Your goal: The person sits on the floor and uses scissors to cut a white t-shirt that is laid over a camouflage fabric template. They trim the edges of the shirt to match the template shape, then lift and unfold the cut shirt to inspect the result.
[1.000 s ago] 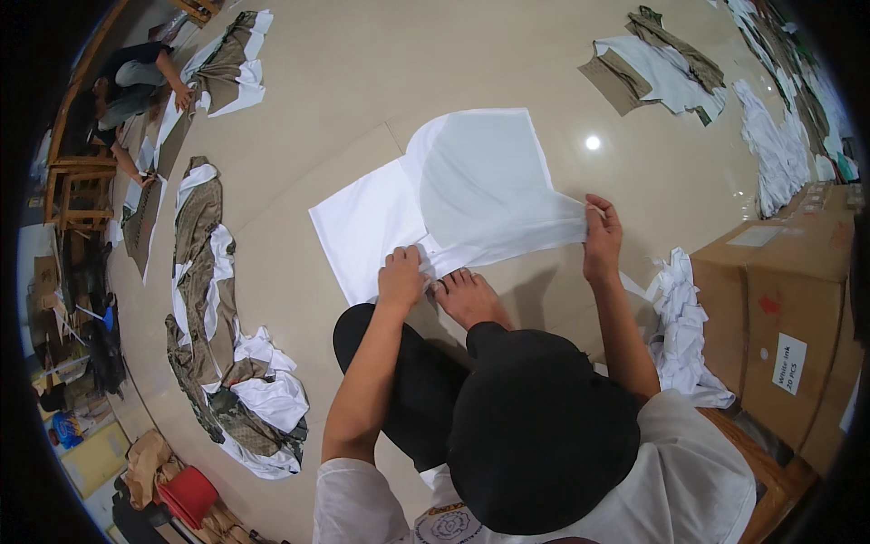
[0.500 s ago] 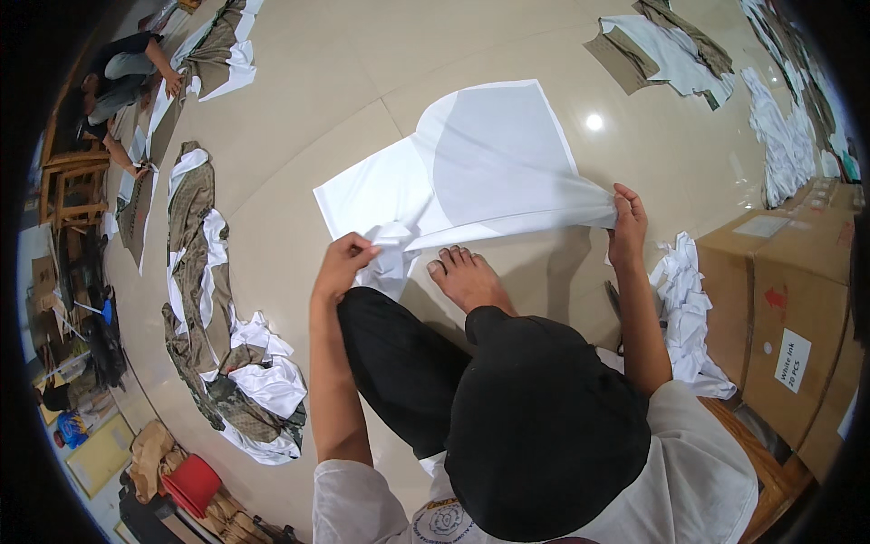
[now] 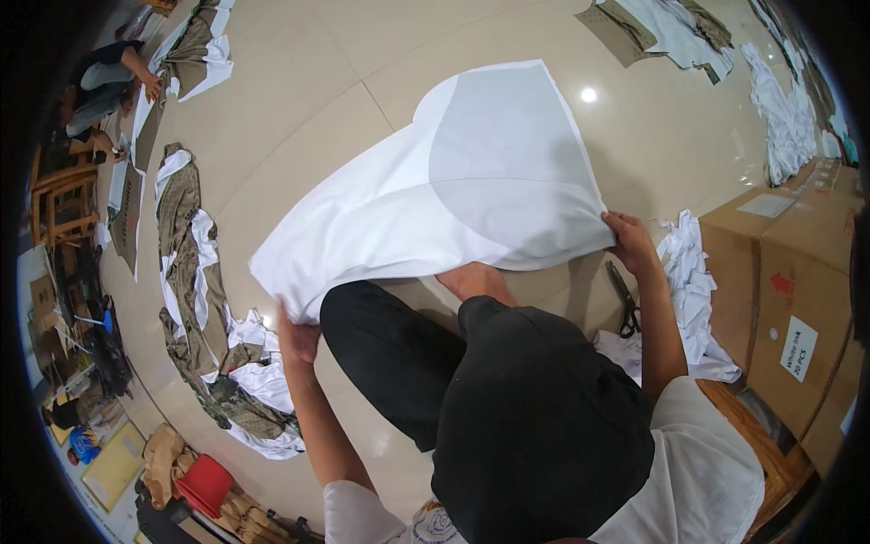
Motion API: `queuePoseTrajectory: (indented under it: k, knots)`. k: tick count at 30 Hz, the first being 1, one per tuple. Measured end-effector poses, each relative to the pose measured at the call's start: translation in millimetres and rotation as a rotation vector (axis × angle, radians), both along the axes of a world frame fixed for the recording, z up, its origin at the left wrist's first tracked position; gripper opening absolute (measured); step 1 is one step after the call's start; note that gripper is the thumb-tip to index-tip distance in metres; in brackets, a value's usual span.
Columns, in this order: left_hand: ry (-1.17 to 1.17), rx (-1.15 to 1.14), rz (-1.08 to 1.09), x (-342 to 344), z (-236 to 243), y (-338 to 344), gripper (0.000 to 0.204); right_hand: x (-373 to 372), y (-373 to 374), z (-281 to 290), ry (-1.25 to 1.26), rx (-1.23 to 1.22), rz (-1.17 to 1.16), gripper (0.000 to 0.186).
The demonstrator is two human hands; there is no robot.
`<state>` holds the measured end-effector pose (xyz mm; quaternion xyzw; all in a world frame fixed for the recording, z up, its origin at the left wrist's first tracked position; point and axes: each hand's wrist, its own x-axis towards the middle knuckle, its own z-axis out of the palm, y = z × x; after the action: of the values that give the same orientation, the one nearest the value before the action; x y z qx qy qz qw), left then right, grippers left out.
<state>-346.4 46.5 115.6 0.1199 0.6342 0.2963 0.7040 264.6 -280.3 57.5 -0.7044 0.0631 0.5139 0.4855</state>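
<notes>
A large white fabric piece (image 3: pixel 381 208) with a pale grey rounded panel lies spread over the tiled floor in front of me. My left hand (image 3: pixel 297 341) grips its near left corner, beside my bent knee. On the opposite side, my right hand (image 3: pixel 632 242) pinches the right edge between thumb and fingers. The near edge of the cloth covers the toes of my bare foot (image 3: pixel 478 283). Dark-handled scissors (image 3: pixel 623 299) lie on the floor just below my right hand.
Crumpled white cloth (image 3: pixel 686 281) lies at right, beside cardboard boxes (image 3: pixel 775 281). A long heap of brown patterned and white fabric (image 3: pixel 192 263) stretches along the left. More cut pieces (image 3: pixel 666 36) lie far right. Another person (image 3: pixel 109 86) handles fabric at the far left.
My left hand has moved left and nearer, drawing the bunched corner out so the cloth lies wider. My right hand has come slightly nearer. The scissors are now more visible.
</notes>
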Motion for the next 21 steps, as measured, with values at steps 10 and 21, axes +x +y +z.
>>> queuePoseTrajectory:
  k: [10, 21]
  knots:
    - [0.003, 0.201, 0.024, -83, -49, 66, 0.024, 41, 87, -8, -0.091, 0.300, 0.170, 0.039]
    - [0.055, 0.697, 0.073, -170, 127, 312, 0.035, 113, 346, 100, -0.214, 0.832, 0.105, 0.015]
